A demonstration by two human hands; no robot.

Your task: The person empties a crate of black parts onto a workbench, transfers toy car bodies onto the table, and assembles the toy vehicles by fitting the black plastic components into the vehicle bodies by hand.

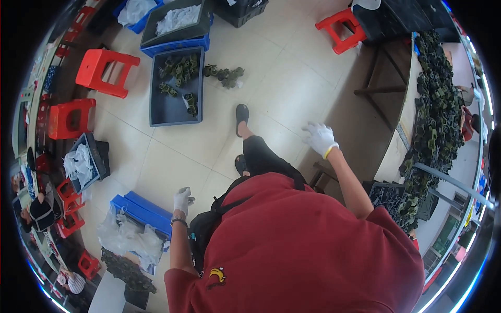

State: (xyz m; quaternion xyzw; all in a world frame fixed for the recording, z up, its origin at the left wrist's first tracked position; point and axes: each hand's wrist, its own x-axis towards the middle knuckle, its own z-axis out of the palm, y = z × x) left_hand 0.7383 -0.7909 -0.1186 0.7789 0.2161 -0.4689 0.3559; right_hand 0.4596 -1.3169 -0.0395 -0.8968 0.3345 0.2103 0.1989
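Observation:
My left hand (182, 201), in a white glove, hangs beside my hip with its fingers loosely bent and apart, holding nothing. My right hand (320, 140), also white-gloved with a yellow cuff, is stretched out over the floor, its fingers spread and nothing in them. Ahead of me on the floor stands a grey plastic crate (156, 99) with several dark green camouflage pieces (180, 70) in it. More such pieces (224, 75) lie on the tiles by its right side. A long heap of similar camouflage pieces (433, 109) covers the table at my right.
Red plastic stools (107, 70) stand at the left and a red stool (342, 30) at the far right. A blue crate (138, 208) with clear plastic bags lies near my left hand. The table (399, 151) edges my right side. People sit at benches far left.

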